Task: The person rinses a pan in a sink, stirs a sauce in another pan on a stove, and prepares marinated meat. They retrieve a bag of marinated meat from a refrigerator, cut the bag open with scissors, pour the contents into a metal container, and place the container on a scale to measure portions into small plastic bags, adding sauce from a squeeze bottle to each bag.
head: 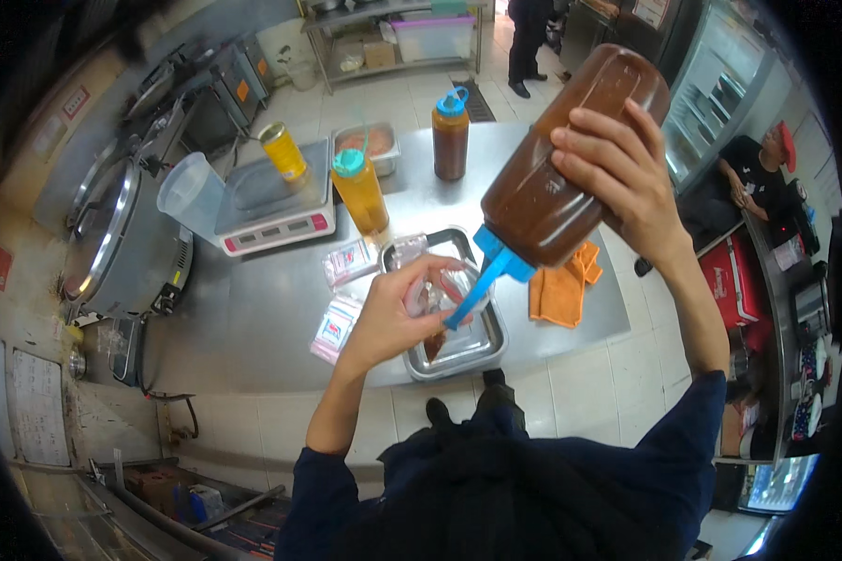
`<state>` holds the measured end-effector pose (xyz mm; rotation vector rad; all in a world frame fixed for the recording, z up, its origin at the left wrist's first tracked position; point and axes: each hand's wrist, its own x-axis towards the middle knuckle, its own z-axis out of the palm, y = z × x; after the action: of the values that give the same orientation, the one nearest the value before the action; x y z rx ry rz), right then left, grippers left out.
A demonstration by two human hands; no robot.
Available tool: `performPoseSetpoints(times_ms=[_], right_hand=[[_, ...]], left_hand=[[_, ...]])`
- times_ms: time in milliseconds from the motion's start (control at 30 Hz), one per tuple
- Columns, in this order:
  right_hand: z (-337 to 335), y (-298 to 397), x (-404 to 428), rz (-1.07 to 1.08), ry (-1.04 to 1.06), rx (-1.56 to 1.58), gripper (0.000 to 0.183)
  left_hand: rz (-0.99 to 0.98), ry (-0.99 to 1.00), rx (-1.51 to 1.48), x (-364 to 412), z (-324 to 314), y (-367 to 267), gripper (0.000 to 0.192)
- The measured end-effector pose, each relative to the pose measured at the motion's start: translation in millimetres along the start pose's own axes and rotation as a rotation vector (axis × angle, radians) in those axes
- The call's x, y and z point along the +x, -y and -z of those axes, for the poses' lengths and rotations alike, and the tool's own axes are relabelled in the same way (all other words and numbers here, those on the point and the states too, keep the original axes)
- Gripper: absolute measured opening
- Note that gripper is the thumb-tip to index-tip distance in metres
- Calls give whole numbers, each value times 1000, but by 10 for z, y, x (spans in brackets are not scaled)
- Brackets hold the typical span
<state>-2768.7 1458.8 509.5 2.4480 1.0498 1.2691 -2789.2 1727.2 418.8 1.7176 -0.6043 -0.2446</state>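
My right hand [614, 168] grips a large squeeze bottle of brown sauce [533, 210], tilted with its base up and its blue cap [505, 256] down. A narrow blue piece [478, 291] runs from the cap to the mouth of a small clear plastic bag [428, 298]. Between thumb and fingers, my left hand [400, 305] holds that bag open. Some brown sauce [433, 346] shows in the bag's lower part. Below lies a shallow stainless steel tray [495, 343]. Packs of plastic bags [349, 261] lie left of the tray.
Left on the steel table [259, 329] stand a digital scale [274, 203] bearing a yellow can [283, 151], and a clear plastic jug [195, 193]. Two squeeze bottles, yellow [360, 196] and brown [451, 144], stand behind the tray. An orange cloth [558, 298] lies right. A person [758, 168] is at far right.
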Motion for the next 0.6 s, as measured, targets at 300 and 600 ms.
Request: performPoseSetpoints(times_ms=[300, 600], right_hand=[[-520, 391, -612, -359, 175, 495, 52], [-1907, 1245, -1705, -1164, -151, 994, 79]], left_hand=[[81, -17, -45, 80, -121, 315, 36], [121, -37, -245, 52, -286, 525, 35]])
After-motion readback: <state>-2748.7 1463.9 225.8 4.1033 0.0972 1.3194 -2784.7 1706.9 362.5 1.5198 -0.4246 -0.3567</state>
